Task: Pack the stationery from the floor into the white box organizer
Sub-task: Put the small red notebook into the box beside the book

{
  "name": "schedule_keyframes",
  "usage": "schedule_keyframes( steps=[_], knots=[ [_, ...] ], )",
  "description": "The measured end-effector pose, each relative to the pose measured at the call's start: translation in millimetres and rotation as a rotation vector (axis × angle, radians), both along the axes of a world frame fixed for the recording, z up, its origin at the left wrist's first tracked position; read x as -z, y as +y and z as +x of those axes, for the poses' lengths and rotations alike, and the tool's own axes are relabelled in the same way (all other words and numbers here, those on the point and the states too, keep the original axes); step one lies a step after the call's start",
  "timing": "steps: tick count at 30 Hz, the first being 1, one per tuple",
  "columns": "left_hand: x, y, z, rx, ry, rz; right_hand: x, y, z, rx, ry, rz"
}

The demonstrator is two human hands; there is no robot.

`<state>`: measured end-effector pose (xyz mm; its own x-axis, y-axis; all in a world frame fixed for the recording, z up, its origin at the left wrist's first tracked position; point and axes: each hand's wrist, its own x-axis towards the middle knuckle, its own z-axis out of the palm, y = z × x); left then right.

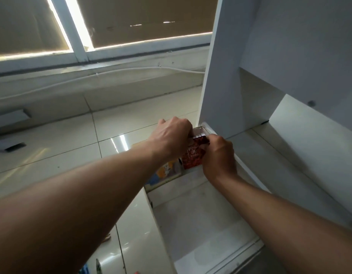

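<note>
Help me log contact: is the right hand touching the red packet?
Touching. The head view shows the right hand with fingers curled onto the upper right edge of the red packet.

Cannot read the label on the red patterned packet (193, 157), half covered by left hand (171, 137) and right hand (218, 155). Cannot identify the blurred colourful item (164, 172) under the left wrist, or small objects (98, 265) cropped below.
</note>
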<state>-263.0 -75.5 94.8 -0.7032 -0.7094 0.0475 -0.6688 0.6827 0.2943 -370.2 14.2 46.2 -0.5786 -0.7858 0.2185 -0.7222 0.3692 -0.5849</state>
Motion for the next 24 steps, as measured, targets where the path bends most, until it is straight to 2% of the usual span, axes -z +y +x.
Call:
schedule_keyframes(
  steps=[2,7,16,24],
  knots=[
    [3,-1,-3,-0.016,-0.034,-0.085,1,-1,0,0.011,0.02,0.067],
    [3,-5,-10,-0.037,-0.073,-0.227,2,-5,4,0.047,0.087,0.079],
    [8,-3,-15,-0.079,-0.165,-0.223,7,-10,6,0.044,0.029,0.141],
    [16,2,-19,-0.031,-0.218,-0.311,14,-9,7,0.039,0.005,0.158]
  ],
)
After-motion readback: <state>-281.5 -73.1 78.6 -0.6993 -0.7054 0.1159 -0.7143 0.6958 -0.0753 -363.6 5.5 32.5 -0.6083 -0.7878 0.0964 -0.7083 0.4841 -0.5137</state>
